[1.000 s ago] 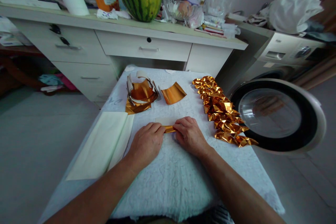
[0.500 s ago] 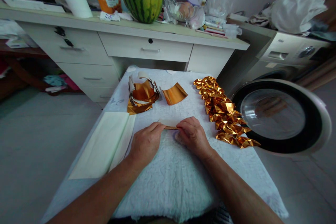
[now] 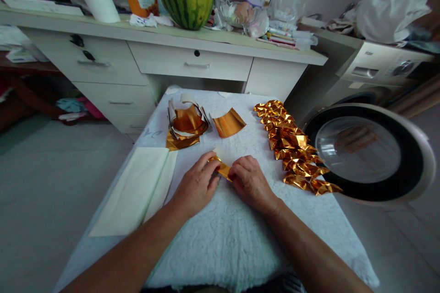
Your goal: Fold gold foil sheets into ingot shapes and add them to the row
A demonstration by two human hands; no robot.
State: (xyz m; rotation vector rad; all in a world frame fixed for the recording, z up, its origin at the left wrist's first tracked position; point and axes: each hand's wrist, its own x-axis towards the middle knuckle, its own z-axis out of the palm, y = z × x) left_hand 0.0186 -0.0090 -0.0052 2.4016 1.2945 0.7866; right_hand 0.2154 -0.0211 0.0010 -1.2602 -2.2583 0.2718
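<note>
Between my two hands is a narrow folded strip of gold foil paper above the cloth. My left hand pinches its left end, and my right hand grips its right end. Behind them lies a curved gold sheet. To its left sits a curled stack of gold sheets with pale backs. Folded gold foil pieces form a long row on the right. Pale green-white paper lies flat at the left.
A pale cloth covers the table. Beyond it stands a white desk with half a watermelon and clutter on top. The open round door of a washing machine is close to the table's right edge.
The foil strip has tilted, with its left end raised and more of its gold face showing. The fingers of my left hand have shifted upward around that end.
</note>
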